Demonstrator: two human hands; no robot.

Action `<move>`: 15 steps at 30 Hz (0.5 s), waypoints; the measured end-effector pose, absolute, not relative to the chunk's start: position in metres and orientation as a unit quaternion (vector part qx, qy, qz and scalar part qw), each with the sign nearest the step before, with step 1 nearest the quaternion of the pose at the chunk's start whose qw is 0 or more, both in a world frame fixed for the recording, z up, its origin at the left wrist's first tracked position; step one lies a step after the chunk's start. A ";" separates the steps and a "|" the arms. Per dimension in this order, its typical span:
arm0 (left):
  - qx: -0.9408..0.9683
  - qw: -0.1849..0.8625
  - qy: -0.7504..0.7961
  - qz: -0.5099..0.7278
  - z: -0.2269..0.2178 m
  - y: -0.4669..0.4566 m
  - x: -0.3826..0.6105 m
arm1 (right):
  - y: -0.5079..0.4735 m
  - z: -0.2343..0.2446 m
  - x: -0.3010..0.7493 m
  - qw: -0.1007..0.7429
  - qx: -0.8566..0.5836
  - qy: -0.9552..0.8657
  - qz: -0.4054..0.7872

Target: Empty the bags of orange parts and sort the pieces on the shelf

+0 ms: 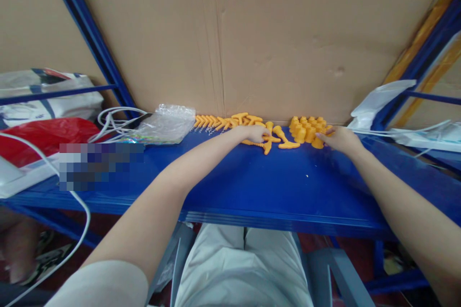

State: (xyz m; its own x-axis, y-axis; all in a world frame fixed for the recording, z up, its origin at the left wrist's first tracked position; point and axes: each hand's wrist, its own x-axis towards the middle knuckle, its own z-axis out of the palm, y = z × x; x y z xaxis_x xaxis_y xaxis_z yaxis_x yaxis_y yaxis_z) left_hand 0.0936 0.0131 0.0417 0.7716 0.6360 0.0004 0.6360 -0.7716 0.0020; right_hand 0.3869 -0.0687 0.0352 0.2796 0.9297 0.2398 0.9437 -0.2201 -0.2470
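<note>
My left hand [257, 133] is closed at a yellow T-handled corkscrew [271, 139] in the middle of the pile. My right hand [341, 139] reaches in from the right, its fingers closed on a yellow bell-shaped sleeve [317, 141] at the front of a group. Several more such sleeves [301, 124] stand upright in rows behind it. Left of my left hand, yellow-handled corkscrews [206, 121] lie in a row, with metal spirals showing. Between my hands, a yellow T-shaped piece with a sleeve on its stem [288, 145] lies on the blue table [248, 187].
A cardboard wall [252, 38] rises behind the table, between blue metal posts [86, 29]. At the left are a clear plastic bag [165, 122], white cables [120, 117] and a red bag [54, 136]. White plastic [378, 100] sits at the right. Part of another person's leg [21, 249] shows lower left.
</note>
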 end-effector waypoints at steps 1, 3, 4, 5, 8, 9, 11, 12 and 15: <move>0.940 0.000 0.340 0.009 0.039 0.015 0.094 | -0.069 0.035 0.387 0.175 -0.781 -0.599 -0.030; 0.938 0.001 0.345 0.026 0.035 0.018 0.097 | -0.068 0.035 0.387 0.174 -0.781 -0.599 -0.034; 0.937 0.004 0.349 0.032 0.034 0.020 0.098 | -0.069 0.036 0.387 0.173 -0.782 -0.599 -0.031; 0.934 0.007 0.355 0.035 0.032 0.021 0.100 | -0.069 0.036 0.387 0.173 -0.782 -0.599 -0.027; 0.926 -0.001 0.376 0.026 0.031 0.019 0.105 | -0.070 0.036 0.386 0.185 -0.779 -0.598 -0.037; 0.924 -0.010 0.382 0.024 0.032 0.017 0.107 | -0.070 0.036 0.385 0.192 -0.778 -0.597 -0.046; 0.917 -0.037 0.396 0.034 0.034 0.011 0.110 | -0.071 0.036 0.384 0.208 -0.775 -0.593 -0.063; 0.912 -0.049 0.404 0.049 0.036 0.009 0.110 | -0.071 0.036 0.383 0.217 -0.774 -0.591 -0.070; 0.890 -0.068 0.434 0.120 0.042 0.003 0.111 | -0.073 0.037 0.380 0.234 -0.778 -0.577 -0.088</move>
